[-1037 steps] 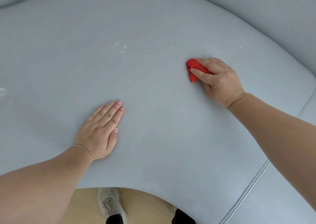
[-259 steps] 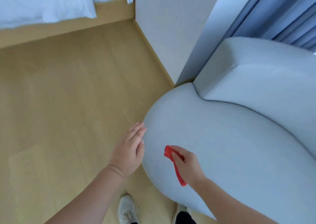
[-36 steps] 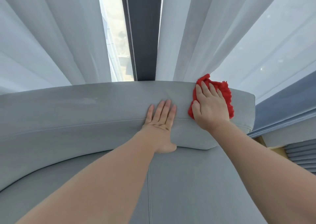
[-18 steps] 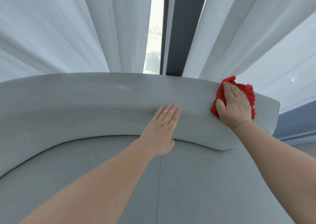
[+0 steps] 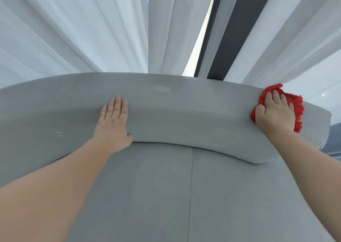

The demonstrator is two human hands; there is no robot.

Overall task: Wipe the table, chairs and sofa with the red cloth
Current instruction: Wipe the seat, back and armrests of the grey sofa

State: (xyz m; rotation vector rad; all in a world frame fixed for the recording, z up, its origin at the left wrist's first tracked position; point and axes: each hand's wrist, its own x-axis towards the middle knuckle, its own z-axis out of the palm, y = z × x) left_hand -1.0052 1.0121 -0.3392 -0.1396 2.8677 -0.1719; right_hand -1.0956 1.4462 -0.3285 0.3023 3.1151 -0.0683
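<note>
The grey sofa [image 5: 184, 116] fills the lower view, its curved backrest running across the middle. My right hand [image 5: 275, 112] lies flat with straight fingers on the red cloth [image 5: 297, 110], pressing it onto the top of the backrest near its right end. My left hand [image 5: 113, 123] rests flat on the backrest front, left of centre, fingertips reaching the top seam. A pale smudge [image 5: 162, 88] shows on the backrest top between the hands. The sofa seat [image 5: 191, 195] with a vertical seam lies below.
White sheer curtains [image 5: 83, 29] hang right behind the backrest. A dark window frame post [image 5: 234, 33] stands behind the curtains at upper right. A blue curtain edge [image 5: 335, 131] shows past the sofa's right end.
My right hand and the cloth have slid right along the backrest top toward its end. My left hand has shifted left and up the backrest front. The view has turned left.
</note>
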